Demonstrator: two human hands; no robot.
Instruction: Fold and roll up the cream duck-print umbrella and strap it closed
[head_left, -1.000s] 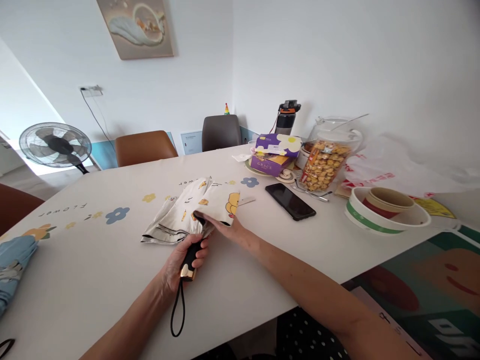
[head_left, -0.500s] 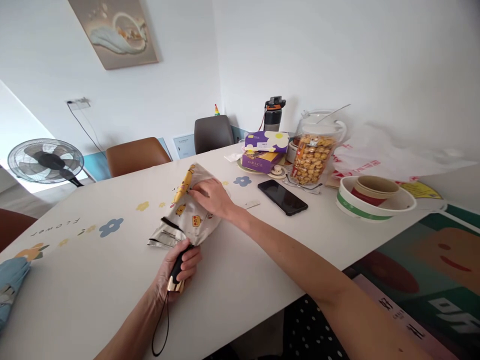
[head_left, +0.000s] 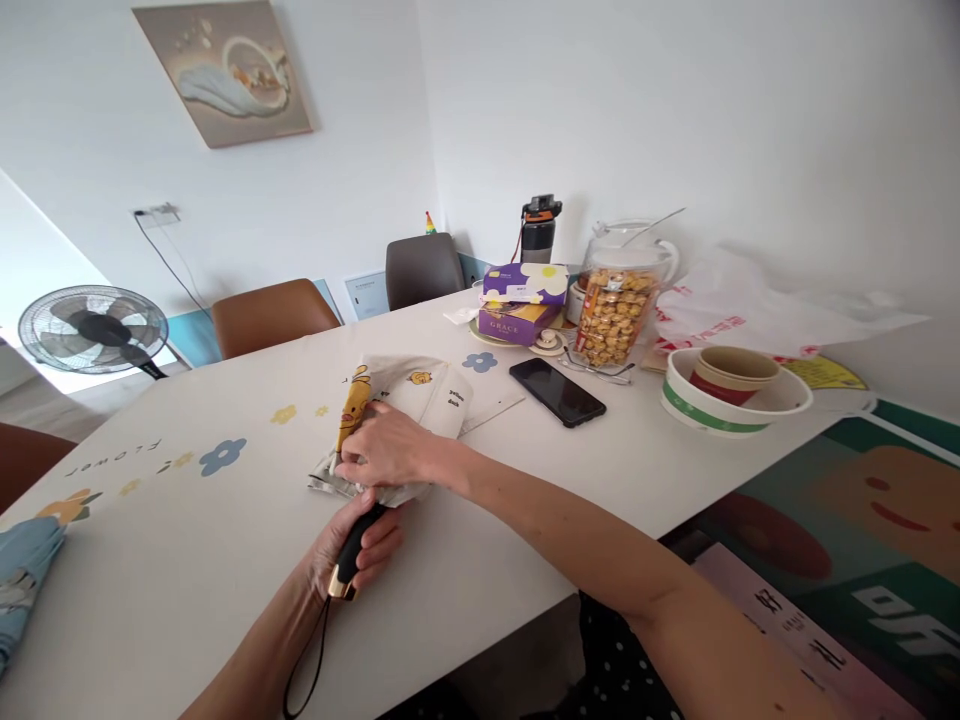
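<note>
My left hand [head_left: 364,548] is wrapped round the black handle of a folding umbrella [head_left: 439,395], whose gold end cap and black wrist strap hang toward me. The canopy is cream, with yellow duck prints and small lettering, and lies loosely gathered above the handle. Across its lower folds reaches my right hand [head_left: 390,445], fingers curled onto the fabric near a yellow duck. The fingertips are partly hidden by the folds. At the far left edge of the table lies a blue bundle of folded fabric [head_left: 26,575], cut off by the frame.
On the white table [head_left: 225,560] to the right are a phone [head_left: 557,391], glasses, purple boxes [head_left: 517,322], a snack-filled pitcher [head_left: 616,315], a dark bottle [head_left: 538,230], and a bowl [head_left: 712,415] holding a paper cup. Chairs and a fan [head_left: 97,325] stand beyond.
My right hand has moved down and left over the canopy, toward the handle. The canopy's top has spread out to the right, while my left hand keeps its grip.
</note>
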